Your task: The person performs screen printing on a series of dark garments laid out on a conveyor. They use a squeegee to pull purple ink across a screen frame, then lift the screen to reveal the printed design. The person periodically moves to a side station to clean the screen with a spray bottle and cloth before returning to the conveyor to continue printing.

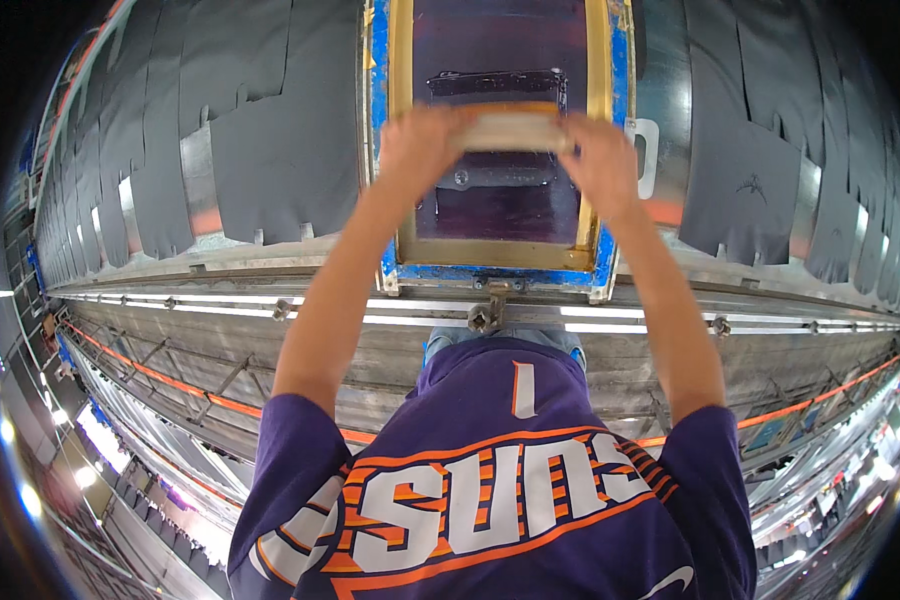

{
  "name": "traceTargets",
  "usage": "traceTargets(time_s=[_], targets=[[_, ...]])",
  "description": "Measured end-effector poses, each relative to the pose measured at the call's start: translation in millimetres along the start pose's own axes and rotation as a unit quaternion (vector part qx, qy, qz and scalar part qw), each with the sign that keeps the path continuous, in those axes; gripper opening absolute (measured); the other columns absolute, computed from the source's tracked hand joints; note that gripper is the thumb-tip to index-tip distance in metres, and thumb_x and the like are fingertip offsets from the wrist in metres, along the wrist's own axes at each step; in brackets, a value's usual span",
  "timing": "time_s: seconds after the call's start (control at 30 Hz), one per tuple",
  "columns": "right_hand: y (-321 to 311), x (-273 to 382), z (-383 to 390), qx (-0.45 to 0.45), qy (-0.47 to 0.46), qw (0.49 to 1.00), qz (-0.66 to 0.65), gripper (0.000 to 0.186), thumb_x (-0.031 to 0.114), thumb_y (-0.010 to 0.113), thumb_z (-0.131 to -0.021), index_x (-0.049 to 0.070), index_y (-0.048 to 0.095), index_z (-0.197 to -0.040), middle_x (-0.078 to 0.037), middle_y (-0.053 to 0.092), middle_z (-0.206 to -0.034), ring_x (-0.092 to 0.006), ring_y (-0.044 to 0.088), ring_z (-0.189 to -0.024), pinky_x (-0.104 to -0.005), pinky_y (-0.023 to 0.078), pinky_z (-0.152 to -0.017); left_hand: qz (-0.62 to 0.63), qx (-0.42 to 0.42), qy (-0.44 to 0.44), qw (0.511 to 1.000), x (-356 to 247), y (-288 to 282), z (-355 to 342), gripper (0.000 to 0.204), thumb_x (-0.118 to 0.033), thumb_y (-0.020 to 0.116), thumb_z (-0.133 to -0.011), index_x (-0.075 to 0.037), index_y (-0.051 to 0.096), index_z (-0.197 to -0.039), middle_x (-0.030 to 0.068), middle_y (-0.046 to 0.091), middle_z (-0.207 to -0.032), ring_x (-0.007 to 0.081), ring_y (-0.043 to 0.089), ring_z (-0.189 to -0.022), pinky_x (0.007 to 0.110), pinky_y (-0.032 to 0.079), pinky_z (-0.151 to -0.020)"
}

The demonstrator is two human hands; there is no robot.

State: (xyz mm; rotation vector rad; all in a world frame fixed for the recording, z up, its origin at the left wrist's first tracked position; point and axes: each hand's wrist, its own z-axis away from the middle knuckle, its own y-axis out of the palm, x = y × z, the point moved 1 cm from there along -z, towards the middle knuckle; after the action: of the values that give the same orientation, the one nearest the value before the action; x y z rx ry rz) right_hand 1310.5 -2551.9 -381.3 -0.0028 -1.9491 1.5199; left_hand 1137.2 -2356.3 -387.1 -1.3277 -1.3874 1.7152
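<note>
Both of my hands grip a wooden-handled squeegee [513,133], one at each end. My left hand [418,148] is closed round its left end and my right hand [602,165] round its right end, with slight motion blur. The squeegee lies crosswise over the dark purple mesh of a screen printing frame [498,256]. Wet, glossy dark ink [495,84] forms a line beyond the squeegee, and more shiny streaks lie on the mesh on the near side. Blue and tan tape edges the frame. The squeegee's blade edge is hidden from here.
Dark grey fabric pieces [290,165] lie side by side along the long table left of the frame, and more fabric pieces [735,190] lie to the right. A metal rail [350,312] with a clamp knob [483,318] runs along the near edge, close to my body.
</note>
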Motion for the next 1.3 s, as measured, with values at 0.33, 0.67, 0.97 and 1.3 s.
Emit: traceTargets(time_s=[0.33,0.67,0.97,1.3], targets=[[-32,25,-1,0.004,-0.008,1.000,0.008,0.032,0.010,0.074,-0.074,0.010,0.071,-0.106,-0.006,0.069,-0.108,-0.0284,0.062,-0.102,-0.0425,0.051,-0.088,0.007,0.006,-0.029,1.000,-7,-23,9,0.041,-0.012,0.071,-0.074,-0.029,0.076,-0.112,-0.0034,0.075,-0.106,0.0190,0.069,-0.099,0.047,0.046,-0.095],[14,4,57,-0.020,-0.003,0.999,-0.027,0.032,0.010,0.070,-0.076,0.007,0.069,-0.108,-0.011,0.069,-0.110,-0.0331,0.064,-0.101,-0.0441,0.052,-0.089,-0.053,0.062,-0.040,0.996,-27,5,41,0.046,-0.012,0.072,-0.075,-0.030,0.073,-0.117,-0.0036,0.073,-0.109,0.0203,0.066,-0.104,0.054,0.040,-0.100],[-19,-62,54,-0.087,0.126,0.980,-0.129,0.052,0.036,0.079,-0.079,0.011,0.066,-0.122,-0.016,0.062,-0.127,-0.0309,0.061,-0.110,-0.0417,0.049,-0.089,0.031,-0.035,-0.032,0.998,-54,6,104,0.045,-0.005,0.070,-0.069,-0.021,0.075,-0.110,-0.0059,0.072,-0.116,0.0159,0.064,-0.108,0.047,0.039,-0.096],[-20,-61,-2,-0.244,0.245,0.932,-0.114,0.029,0.030,0.062,-0.095,0.007,0.071,-0.110,-0.017,0.072,-0.092,-0.0305,0.071,-0.082,-0.0402,0.053,-0.078,0.019,-0.030,-0.014,0.999,-42,-4,155,0.056,-0.012,0.074,-0.073,-0.023,0.064,-0.127,-0.0051,0.062,-0.135,0.0187,0.057,-0.125,0.050,0.037,-0.102]])
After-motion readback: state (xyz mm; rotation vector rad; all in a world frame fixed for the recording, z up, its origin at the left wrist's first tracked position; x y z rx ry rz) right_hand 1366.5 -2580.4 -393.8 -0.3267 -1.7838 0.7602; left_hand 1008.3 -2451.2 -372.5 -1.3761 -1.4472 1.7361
